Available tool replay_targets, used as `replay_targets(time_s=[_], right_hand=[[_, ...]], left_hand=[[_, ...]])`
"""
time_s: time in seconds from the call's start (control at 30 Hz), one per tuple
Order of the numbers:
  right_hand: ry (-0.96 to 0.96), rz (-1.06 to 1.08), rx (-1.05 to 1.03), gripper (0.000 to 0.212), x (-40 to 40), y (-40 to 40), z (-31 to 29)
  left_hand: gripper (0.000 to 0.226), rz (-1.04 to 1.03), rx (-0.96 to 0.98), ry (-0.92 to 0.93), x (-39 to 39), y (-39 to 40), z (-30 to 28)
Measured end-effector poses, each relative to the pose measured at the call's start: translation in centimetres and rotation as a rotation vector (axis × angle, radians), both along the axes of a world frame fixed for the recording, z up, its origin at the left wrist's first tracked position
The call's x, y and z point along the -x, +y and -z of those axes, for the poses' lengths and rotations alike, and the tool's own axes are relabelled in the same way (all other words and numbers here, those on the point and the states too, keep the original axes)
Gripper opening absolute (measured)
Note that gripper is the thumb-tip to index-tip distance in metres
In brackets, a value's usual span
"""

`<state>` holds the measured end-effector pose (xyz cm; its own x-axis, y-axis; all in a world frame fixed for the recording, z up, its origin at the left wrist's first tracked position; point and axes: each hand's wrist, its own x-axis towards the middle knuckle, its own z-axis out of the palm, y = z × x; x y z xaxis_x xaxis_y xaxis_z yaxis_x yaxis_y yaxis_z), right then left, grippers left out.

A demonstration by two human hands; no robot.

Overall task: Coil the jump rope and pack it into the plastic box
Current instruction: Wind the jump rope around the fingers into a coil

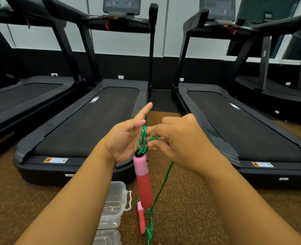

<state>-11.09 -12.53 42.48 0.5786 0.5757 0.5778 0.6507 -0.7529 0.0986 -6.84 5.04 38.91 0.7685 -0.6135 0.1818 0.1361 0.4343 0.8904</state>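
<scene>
Right now both hands are raised in front of the person, above a brown speckled floor (190, 209). The left hand (126, 138) is spread, palm turned inward and fingers straight, with loops of the green jump rope (143, 137) lying across its fingers. The right hand (174, 138) is curled, and its fingertips pinch the rope just beside the loops.

From the loops, a pink and red handle (142, 181) hangs straight down below the left palm, its pink end uppermost where the rope is knotted at a black cap. Another strand of the rope runs from under the right hand down to the floor, where it gathers in a loose bunch at the bottom edge of the view. A second handle (141, 218), also pink and red, lies on the floor beside that bunch.

Just left of the second handle, a clear plastic box (114, 206) with a white latch sits on the floor, partly hidden by the left forearm. Whether its lid is on or off cannot be told.

Beyond the hands stands a row of black treadmills (93, 121) facing a pale wall with a dark lower band.
</scene>
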Motion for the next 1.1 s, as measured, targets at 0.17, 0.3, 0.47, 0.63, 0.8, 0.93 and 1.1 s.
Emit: replay_targets(time_s=[0.17, 0.3, 0.47, 0.63, 0.8, 0.93, 1.1], right_hand=[[-0.047, 0.042, -0.068, 0.012, -1.4, 0.0, -1.3], [0.104, 0.099, -0.139, 0.012, -2.9, -0.5, -1.7], [0.371, 0.022, -0.442, 0.012, -4.7, -1.8, -0.4], [0.629, -0.076, -0.691, 0.019, -4.2, -2.0, 1.7], [0.669, -0.002, -0.704, 0.022, -3.5, -1.2, 4.0], [0.677, 0.035, -0.712, 0.031, -3.3, -0.6, 5.4], [0.485, 0.036, -0.496, 0.020, -2.6, 0.1, 6.3]], left_hand=[[0.059, -0.001, -0.100, -0.041, 0.1, -0.5, 0.0], [0.054, 0.067, -0.203, -0.128, 0.4, -0.7, -0.9], [0.053, 0.171, -0.135, -0.107, 1.0, -0.3, -1.8], [0.056, 0.295, -0.043, -0.097, 1.6, -0.4, -2.5], [0.053, 0.206, -0.021, -0.101, 1.6, -0.9, -2.6], [0.051, 0.126, -0.014, -0.078, 1.5, -1.0, -2.5], [0.047, 0.023, -0.038, -0.086, 1.5, -1.0, -2.5]])
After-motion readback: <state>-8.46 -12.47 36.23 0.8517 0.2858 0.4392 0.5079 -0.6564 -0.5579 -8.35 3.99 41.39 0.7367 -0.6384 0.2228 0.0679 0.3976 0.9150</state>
